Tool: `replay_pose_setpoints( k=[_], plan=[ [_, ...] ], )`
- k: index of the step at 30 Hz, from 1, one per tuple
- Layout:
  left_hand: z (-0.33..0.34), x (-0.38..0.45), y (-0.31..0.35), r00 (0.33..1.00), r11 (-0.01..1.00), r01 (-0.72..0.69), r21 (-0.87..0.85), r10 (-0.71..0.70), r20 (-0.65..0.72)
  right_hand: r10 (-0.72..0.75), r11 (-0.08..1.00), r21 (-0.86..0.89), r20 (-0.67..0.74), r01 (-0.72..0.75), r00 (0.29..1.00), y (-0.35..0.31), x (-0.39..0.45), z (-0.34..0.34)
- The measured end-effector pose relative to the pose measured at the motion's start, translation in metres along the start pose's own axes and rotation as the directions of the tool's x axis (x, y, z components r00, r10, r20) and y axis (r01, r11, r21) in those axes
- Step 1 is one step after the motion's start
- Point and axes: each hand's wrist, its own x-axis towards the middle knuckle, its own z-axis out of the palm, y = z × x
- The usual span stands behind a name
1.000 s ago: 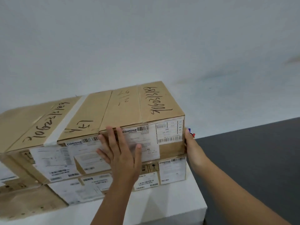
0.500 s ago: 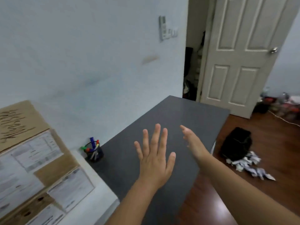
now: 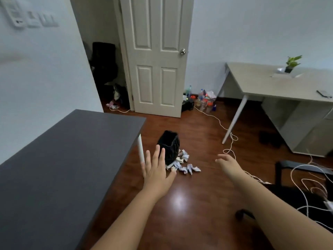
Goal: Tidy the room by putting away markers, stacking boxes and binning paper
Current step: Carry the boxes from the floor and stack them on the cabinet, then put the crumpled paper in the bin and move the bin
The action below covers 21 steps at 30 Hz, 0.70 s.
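Dark wood floor (image 3: 198, 204) fills the view, and both hands are out over it, empty. Left hand (image 3: 156, 168) is spread wide, fingers straight and fanned, palm down, holding nothing and touching nothing. Right hand (image 3: 226, 164) is stretched forward too, fingers loosely extended with a slight droop, also empty.

Just past the left hand's fingertips sits the black bin (image 3: 168, 147), on the floor, tipped over at a lean, its open mouth up and tilted away toward the door (image 3: 156, 56). Crumpled paper (image 3: 185, 164) lies in a loose heap on the floor, right against the bin's base on its right side, white balls trailing off to the right. From this view the left hand overlaps the bin's lower left edge.

On the left, the dark grey worktop (image 3: 63, 159) runs long, from the near corner away toward the wall, with a white leg (image 3: 140, 150) showing under its far corner, close beside the left hand. On the right, a pale worktop (image 3: 270, 83) carries a small potted plant (image 3: 291, 64). White cable (image 3: 228, 139) snakes across the floor past the right hand, and more loops of it lie tangled around a black chair (image 3: 297, 181) at the right edge. Bottles (image 3: 203, 99) cluster in the corner by the door.
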Motion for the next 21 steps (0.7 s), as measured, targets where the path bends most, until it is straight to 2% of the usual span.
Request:
replay_pose_setpoints(
  k=[8, 14, 17, 21],
  plan=[
    [0.081, 0.133, -0.036, 0.951, 0.983, 0.139, 0.123, -0.167, 0.258, 0.257, 0.964, -0.089, 0.074, -0.25, 0.964, 0.052, 0.144, 0.013],
    [0.131, 0.268, -0.069, 0.829, 0.949, 0.185, 0.255, -0.29, 0.478, 0.406, 0.895, -0.242, 0.091, -0.376, 0.909, 0.055, 0.274, 0.022],
    [0.146, 0.331, -0.077, 0.772, 0.933, 0.166, 0.321, -0.325, 0.546, 0.402, 0.866, -0.374, 0.126, -0.332, 0.907, 0.042, 0.331, 0.027],
    [0.179, 0.404, -0.084, 0.726, 0.937, 0.132, 0.325, -0.314, 0.612, 0.372, 0.846, -0.488, 0.254, -0.214, 0.893, 0.023, 0.4, 0.042]
  ],
)
